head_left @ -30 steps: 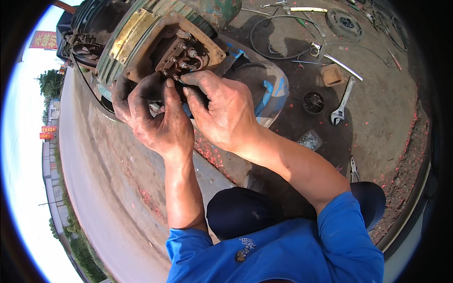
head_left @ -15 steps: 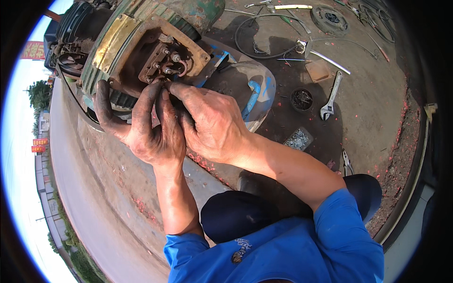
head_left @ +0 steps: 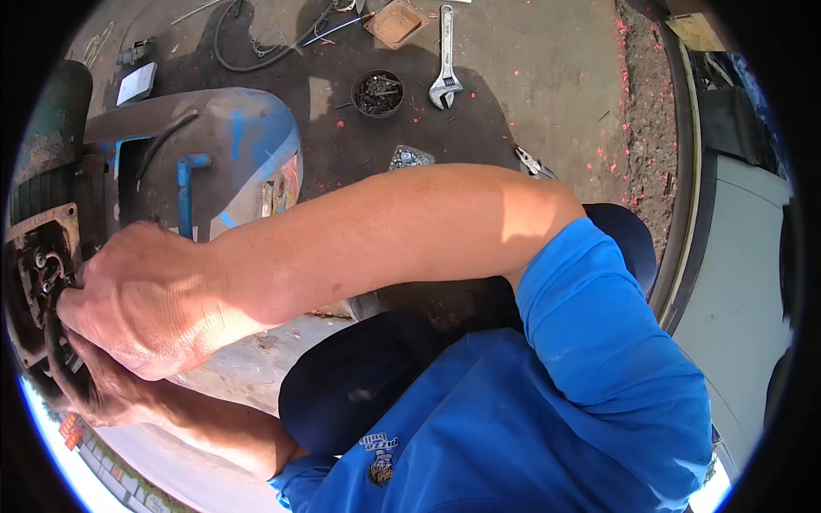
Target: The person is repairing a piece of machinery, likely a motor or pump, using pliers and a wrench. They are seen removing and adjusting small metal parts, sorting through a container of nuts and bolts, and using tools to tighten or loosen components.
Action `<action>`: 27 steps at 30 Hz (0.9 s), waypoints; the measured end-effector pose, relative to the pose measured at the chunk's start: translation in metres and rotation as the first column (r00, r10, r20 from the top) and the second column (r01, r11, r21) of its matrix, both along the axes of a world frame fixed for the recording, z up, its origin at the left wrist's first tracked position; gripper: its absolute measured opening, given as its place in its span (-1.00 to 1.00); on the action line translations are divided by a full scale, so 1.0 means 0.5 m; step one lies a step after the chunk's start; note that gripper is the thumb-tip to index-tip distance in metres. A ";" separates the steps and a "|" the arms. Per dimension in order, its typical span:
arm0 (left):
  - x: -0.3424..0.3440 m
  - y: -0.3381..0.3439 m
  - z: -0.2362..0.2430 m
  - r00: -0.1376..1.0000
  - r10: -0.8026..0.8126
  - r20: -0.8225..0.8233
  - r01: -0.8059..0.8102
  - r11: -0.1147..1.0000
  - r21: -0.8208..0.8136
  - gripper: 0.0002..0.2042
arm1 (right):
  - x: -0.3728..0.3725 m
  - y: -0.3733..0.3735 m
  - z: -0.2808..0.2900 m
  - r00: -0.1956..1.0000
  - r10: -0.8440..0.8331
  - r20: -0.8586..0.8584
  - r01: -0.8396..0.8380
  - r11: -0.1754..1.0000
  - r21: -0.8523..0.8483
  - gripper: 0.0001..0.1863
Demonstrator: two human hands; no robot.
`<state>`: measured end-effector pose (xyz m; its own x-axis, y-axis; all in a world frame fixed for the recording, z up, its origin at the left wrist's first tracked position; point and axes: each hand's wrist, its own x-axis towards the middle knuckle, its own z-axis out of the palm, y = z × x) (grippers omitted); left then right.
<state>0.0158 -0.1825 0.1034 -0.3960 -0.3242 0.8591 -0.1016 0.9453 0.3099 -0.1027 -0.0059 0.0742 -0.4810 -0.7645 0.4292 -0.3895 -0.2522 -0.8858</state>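
Observation:
At the far left, an open rusty terminal box (head_left: pixel 26 244) on green machinery (head_left: pixel 51 120) holds metal studs (head_left: pixel 44 286). My right hand (head_left: pixel 141 303) is closed at the studs, its fingertips partly hidden by its own back; what it pinches cannot be made out. My left hand (head_left: pixel 103 385) is under it, dark grimy fingers bent up into the box, closed on something I cannot make out. My right forearm crosses the middle of the view. Beside the box lies a large body with flaking blue paint (head_left: pixel 256 128), a blue bent pipe (head_left: pixel 184 192) and a black hose.
On the ground lie an adjustable wrench (head_left: pixel 445 64), a round container of small parts (head_left: pixel 376 93), a tray of hardware (head_left: pixel 410 159), pliers (head_left: pixel 530 162), a square brown piece (head_left: pixel 395 23) and hoses. A metal edge and pale panel (head_left: pixel 735 256) run along the right.
The view has swung sharply, so the machine now sits at the far left and my right forearm lies crosswise. My hands are still together at the terminal box.

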 end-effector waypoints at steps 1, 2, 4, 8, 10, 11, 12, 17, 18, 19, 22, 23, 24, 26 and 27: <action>0.018 -0.008 0.013 0.997 0.073 0.004 -0.073 0.997 -0.014 -0.79 | -0.011 0.005 0.007 0.999 0.047 -0.005 -0.047 0.998 0.030 -0.75; -0.011 -0.017 -0.010 0.999 0.033 -0.013 -0.033 0.999 0.030 -0.79 | -0.055 0.065 -0.001 0.998 0.016 -0.069 -0.005 0.987 0.159 -0.75; 0.024 -0.031 0.010 0.996 0.081 0.032 -0.080 0.997 -0.017 -0.79 | -0.095 0.111 -0.025 0.993 0.084 -0.080 -0.058 0.958 0.280 -0.74; -0.041 -0.053 0.000 1.000 -0.011 0.001 0.011 1.000 0.029 -0.78 | -0.217 0.317 -0.047 0.953 0.039 -0.301 0.183 0.720 0.670 -0.71; -0.066 -0.060 -0.005 0.999 -0.036 0.000 0.036 0.998 0.046 -0.77 | -0.246 0.399 -0.100 0.940 0.037 -0.339 0.257 0.575 0.777 -0.70; -0.023 -0.064 0.016 1.000 -0.004 0.014 0.004 1.000 0.018 -0.77 | -0.236 0.409 -0.157 0.948 0.063 -0.312 0.226 0.557 0.799 -0.70; -0.010 -0.071 0.032 1.000 0.005 0.012 -0.005 1.000 0.015 -0.77 | -0.229 0.430 -0.211 0.952 0.060 -0.299 0.226 0.519 0.824 -0.69; -0.017 -0.072 0.041 0.999 -0.020 -0.034 0.021 0.999 0.031 -0.75 | -0.160 0.556 -0.438 0.959 0.001 -0.282 0.241 0.521 0.819 -0.67; -0.016 -0.068 0.042 0.999 -0.024 -0.043 0.025 0.999 0.035 -0.75 | -0.147 0.565 -0.456 0.972 -0.033 -0.233 0.216 0.517 0.828 -0.69; -0.016 -0.061 0.043 0.998 -0.029 -0.053 0.031 0.999 0.029 -0.75 | -0.135 0.572 -0.472 0.981 -0.066 -0.183 0.190 0.516 0.835 -0.70; -0.016 0.010 0.056 0.995 -0.048 -0.088 0.032 0.983 -0.179 -0.74 | -0.108 0.589 -0.504 0.986 -0.078 -0.145 0.164 0.555 0.815 -0.72; -0.023 0.044 0.056 0.996 -0.071 -0.054 0.055 0.966 -0.251 -0.75 | -0.100 0.591 -0.509 0.988 -0.079 -0.131 0.153 0.560 0.815 -0.71; -0.033 0.090 0.057 0.990 -0.135 0.042 0.142 0.938 -0.316 -0.76 | -0.093 0.592 -0.515 0.990 -0.089 -0.108 0.139 0.558 0.818 -0.72; -0.073 0.199 0.042 0.869 -0.311 0.384 0.416 0.880 -0.229 -0.78 | -0.091 0.587 -0.528 0.991 -0.111 -0.068 0.118 0.550 0.827 -0.72; -0.095 0.273 0.017 0.743 -0.365 0.560 0.491 0.867 -0.087 -0.76 | -0.091 0.582 -0.535 0.989 -0.148 -0.012 0.093 0.556 0.826 -0.72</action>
